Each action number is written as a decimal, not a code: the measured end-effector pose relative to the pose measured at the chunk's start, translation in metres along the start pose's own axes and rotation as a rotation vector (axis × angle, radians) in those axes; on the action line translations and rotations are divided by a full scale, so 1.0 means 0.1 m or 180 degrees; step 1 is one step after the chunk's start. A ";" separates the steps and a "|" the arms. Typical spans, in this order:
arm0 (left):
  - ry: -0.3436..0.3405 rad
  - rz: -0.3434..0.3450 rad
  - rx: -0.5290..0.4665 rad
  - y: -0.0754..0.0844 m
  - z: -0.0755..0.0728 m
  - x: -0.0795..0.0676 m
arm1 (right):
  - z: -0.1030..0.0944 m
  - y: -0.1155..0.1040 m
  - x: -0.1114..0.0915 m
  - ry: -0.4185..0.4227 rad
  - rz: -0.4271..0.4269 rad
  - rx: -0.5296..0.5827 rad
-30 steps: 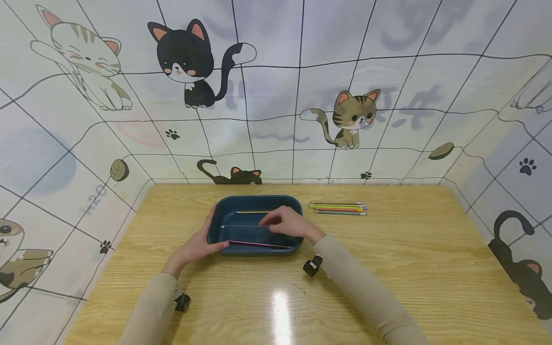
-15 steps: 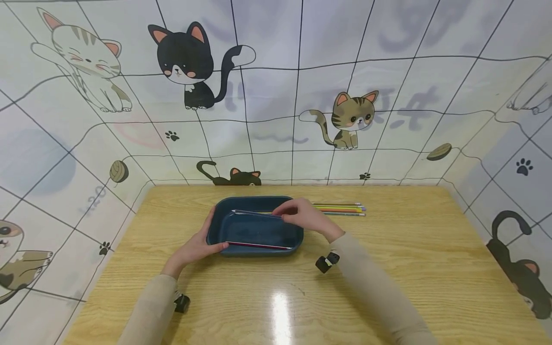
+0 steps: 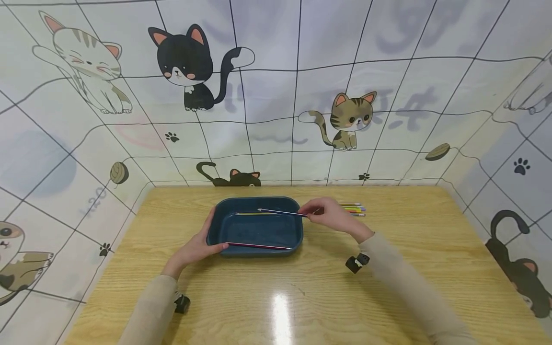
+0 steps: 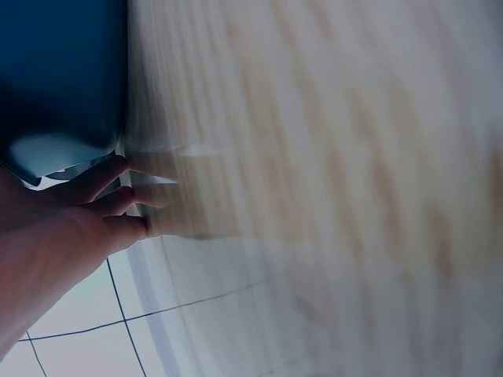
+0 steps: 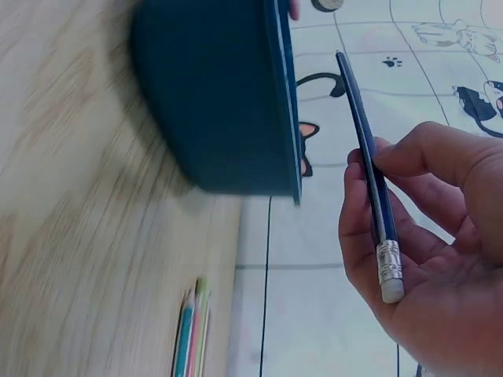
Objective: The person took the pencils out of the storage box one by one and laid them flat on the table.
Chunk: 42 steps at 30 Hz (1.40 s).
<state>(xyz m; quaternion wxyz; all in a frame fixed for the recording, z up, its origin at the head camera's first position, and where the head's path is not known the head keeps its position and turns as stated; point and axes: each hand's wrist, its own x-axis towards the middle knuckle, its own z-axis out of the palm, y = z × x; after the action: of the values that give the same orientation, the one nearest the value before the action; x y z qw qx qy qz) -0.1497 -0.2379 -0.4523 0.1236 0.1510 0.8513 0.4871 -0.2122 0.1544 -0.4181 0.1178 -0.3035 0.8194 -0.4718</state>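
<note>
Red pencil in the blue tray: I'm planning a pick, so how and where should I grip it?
Probably pinch the middle of the red pencil from above: it lies along the near wall of the blue tray, its middle uncovered, while its left end sits by the thumb of the left hand.

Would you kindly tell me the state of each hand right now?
Left hand: open, against the left end of the blue tray.
Right hand: closed, pinching a dark blue pencil.
</note>
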 end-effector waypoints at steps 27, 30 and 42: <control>-0.0034 -0.0032 -0.0029 0.09 -0.01 -0.04 | -0.64 0.38 -0.64 0.0455 0.0273 -0.0456; -0.0032 -0.0028 -0.0022 0.10 -0.02 -0.04 | -0.64 0.49 -0.68 0.0545 0.0302 -0.0567; -0.0003 -0.0047 0.0040 -0.13 0.00 0.04 | -0.58 0.90 -0.70 0.0609 0.0487 -0.0871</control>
<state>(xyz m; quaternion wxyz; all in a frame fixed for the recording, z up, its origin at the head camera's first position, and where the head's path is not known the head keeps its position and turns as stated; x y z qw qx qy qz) -0.1551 -0.2426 -0.4637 0.1267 0.1457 0.8554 0.4807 -0.2198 0.2713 -0.4703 0.0326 -0.2072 0.9041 -0.3723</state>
